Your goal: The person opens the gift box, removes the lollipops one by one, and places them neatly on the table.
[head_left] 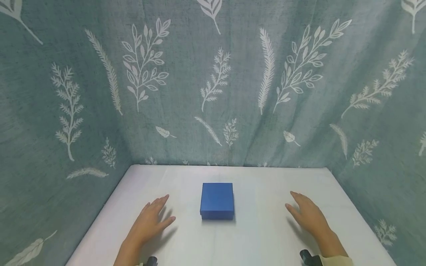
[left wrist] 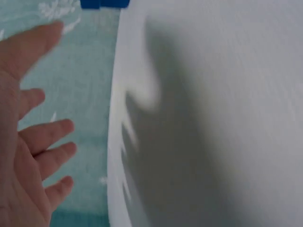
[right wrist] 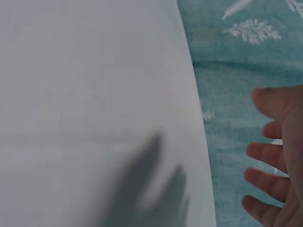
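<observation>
A blue lidded box (head_left: 217,199) sits on the white table, between my two hands and apart from both. To its left, my left hand (head_left: 146,223) hovers above the table with fingers spread, holding nothing. On the other side my right hand (head_left: 309,216) is also raised over the surface, its thumb apart from the fingers and nothing in it. In the left wrist view, a corner of the blue box (left wrist: 105,4) shows at the top edge, beyond the thumb. The right wrist view has the right hand (right wrist: 279,161) with no object near it. What the box contains is hidden.
The white tabletop (head_left: 259,236) ends at a back edge against a green-grey curtain (head_left: 186,74) with white leaf prints. Curtain also hangs along the left and right sides. Dark wrist-worn devices (head_left: 309,257) show at both wrists.
</observation>
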A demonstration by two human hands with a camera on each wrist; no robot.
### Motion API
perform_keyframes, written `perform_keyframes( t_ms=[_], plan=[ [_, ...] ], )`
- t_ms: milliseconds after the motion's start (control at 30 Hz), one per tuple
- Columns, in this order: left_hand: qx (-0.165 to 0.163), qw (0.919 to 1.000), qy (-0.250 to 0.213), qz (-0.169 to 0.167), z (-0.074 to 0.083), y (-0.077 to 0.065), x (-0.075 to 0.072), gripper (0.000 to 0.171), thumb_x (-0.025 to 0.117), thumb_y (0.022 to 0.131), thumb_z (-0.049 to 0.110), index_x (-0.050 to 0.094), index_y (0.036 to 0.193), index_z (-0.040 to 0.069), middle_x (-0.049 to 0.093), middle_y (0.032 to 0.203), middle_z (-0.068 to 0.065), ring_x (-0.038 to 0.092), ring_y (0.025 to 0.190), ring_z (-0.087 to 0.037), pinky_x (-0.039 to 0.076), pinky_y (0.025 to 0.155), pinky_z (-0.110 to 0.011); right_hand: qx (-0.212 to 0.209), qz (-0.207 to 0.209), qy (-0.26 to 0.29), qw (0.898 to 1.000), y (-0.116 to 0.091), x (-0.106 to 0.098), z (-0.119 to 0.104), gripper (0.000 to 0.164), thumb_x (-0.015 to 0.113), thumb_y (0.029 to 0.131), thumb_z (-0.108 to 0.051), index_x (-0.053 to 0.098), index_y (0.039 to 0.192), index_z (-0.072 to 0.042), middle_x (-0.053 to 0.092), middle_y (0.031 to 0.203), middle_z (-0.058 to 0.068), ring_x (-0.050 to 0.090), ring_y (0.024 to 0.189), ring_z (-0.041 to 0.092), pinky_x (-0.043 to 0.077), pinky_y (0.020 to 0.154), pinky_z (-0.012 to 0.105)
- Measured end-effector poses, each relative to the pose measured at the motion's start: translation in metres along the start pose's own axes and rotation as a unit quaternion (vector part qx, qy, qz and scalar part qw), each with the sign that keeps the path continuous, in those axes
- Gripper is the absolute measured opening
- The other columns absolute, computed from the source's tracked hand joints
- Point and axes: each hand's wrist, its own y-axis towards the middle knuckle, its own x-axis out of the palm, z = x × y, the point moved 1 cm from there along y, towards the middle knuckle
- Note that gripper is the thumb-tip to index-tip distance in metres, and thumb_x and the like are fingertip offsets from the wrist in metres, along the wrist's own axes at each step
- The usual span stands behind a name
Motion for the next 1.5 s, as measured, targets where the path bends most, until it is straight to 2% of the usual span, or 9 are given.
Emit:
perform_keyframes(
  t_ms=[267,467,600,733,933,1133,1233,1367,1500],
  plan=[
    [-0.026,0.9975,-0.062,-0.021,0.033,0.026,0.008,0.078,0.069,0.090,0.034,0.031,0.150,0.002,0.061,0.126,-0.017,0.055,0.117,-0.041,0.041,0.099,-0.057,0.014,0.015,0.056,0.998,0.011,0.008,-0.026,0.043,0.059,0.097,-0.029,0.060,0.127,0.002,0.062,0.121,0.022,0.055,0.115,0.043,0.043,0.096,0.059],
    [-0.062,0.9877,-0.135,-0.050,0.058,0.034,0.031,0.072,0.065,0.093,0.038,0.034,0.150,0.006,0.064,0.121,-0.013,0.055,0.118,-0.039,0.041,0.099,-0.058,0.039,0.020,0.110,0.993,0.013,0.022,-0.050,0.034,0.062,0.095,-0.024,0.065,0.122,-0.002,0.068,0.101,0.006,0.061,0.093,0.026,0.053,0.078,0.045],
    [-0.075,0.9763,-0.195,-0.055,0.069,0.039,0.045,0.070,0.058,0.095,0.046,0.037,0.148,0.006,0.067,0.115,-0.012,0.058,0.114,-0.038,0.042,0.097,-0.059,0.050,0.010,0.140,0.989,0.020,0.033,-0.067,0.030,0.064,0.094,-0.024,0.068,0.118,-0.006,0.066,0.094,-0.001,0.058,0.084,0.017,0.052,0.070,0.035],
    [-0.085,0.9637,-0.249,-0.048,0.075,0.046,0.051,0.068,0.053,0.096,0.052,0.044,0.143,0.004,0.069,0.108,-0.008,0.064,0.104,-0.031,0.046,0.093,-0.057,0.037,0.008,0.188,0.981,0.029,0.043,-0.084,0.027,0.065,0.094,-0.025,0.069,0.114,-0.007,0.066,0.090,-0.003,0.058,0.080,0.015,0.051,0.070,0.036],
    [-0.097,0.9461,-0.297,-0.087,0.082,0.056,0.049,0.073,0.062,0.091,0.051,0.047,0.139,-0.002,0.068,0.096,-0.003,0.065,0.087,-0.020,0.049,0.089,-0.054,0.000,-0.031,0.300,0.953,0.041,0.062,-0.104,0.036,0.060,0.097,-0.029,0.065,0.117,0.001,0.071,0.092,0.002,0.066,0.085,0.021,0.055,0.076,0.041],
    [-0.109,0.9097,-0.373,-0.147,0.083,0.058,0.043,0.073,0.070,0.090,0.034,0.040,0.139,-0.011,0.064,0.093,-0.008,0.061,0.073,-0.018,0.054,0.071,-0.039,-0.004,-0.112,0.364,0.925,0.048,0.077,-0.127,0.051,0.056,0.099,-0.037,0.058,0.125,0.006,0.071,0.094,0.008,0.066,0.079,0.020,0.056,0.066,0.034],
    [-0.119,0.8984,-0.390,-0.163,0.082,0.056,0.042,0.070,0.070,0.089,0.031,0.042,0.136,-0.013,0.063,0.089,-0.009,0.060,0.068,-0.018,0.053,0.065,-0.033,0.004,-0.135,0.350,0.927,0.048,0.082,-0.135,0.056,0.057,0.098,-0.041,0.056,0.128,0.006,0.071,0.097,0.008,0.066,0.077,0.019,0.055,0.064,0.033],
    [-0.128,0.8991,-0.384,-0.166,0.080,0.055,0.047,0.067,0.068,0.091,0.035,0.046,0.132,-0.013,0.062,0.082,-0.007,0.058,0.064,-0.016,0.051,0.061,-0.030,0.006,-0.145,0.324,0.935,0.045,0.086,-0.142,0.059,0.059,0.096,-0.044,0.057,0.128,0.005,0.070,0.097,0.006,0.065,0.073,0.018,0.053,0.060,0.033],
    [-0.135,0.8924,-0.400,-0.159,0.080,0.060,0.046,0.062,0.064,0.094,0.036,0.049,0.131,-0.010,0.061,0.082,-0.006,0.056,0.064,-0.015,0.048,0.062,-0.030,0.016,-0.142,0.331,0.933,0.049,0.089,-0.142,0.057,0.061,0.095,-0.042,0.057,0.126,0.006,0.069,0.095,0.006,0.065,0.073,0.017,0.054,0.060,0.033]
  ],
)
